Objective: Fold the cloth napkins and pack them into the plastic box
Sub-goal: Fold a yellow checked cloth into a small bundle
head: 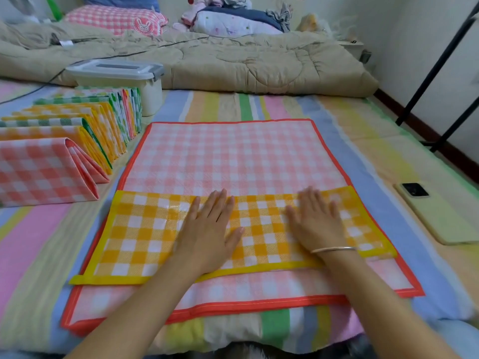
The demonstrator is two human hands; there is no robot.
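Both palms down at lower centre: left hand (pixel 210 229) and right hand (pixel 316 224) lie flat, fingers straight, pressing the folded yellow napkin (pixel 134 237), gripping nothing. Underneath it, a spread pink napkin (pixel 233 156). Folded napkins (pixel 64 130) line the left edge; the lidded plastic box (pixel 116 69) stands upper left.

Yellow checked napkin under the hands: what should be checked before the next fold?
1. Left hand and right hand press flat on the yellow checked napkin: ok.
2. Its layers line up: not ok, the near-left corner sticks out a little.
3. Pink checked napkin underneath lies spread flat: ok.
4. Row of folded napkins stands off to the left: ok.
5. Plastic box ready for packing: not ok, its lid is on.
6. Phone lies beyond the napkins' right edge: ok.
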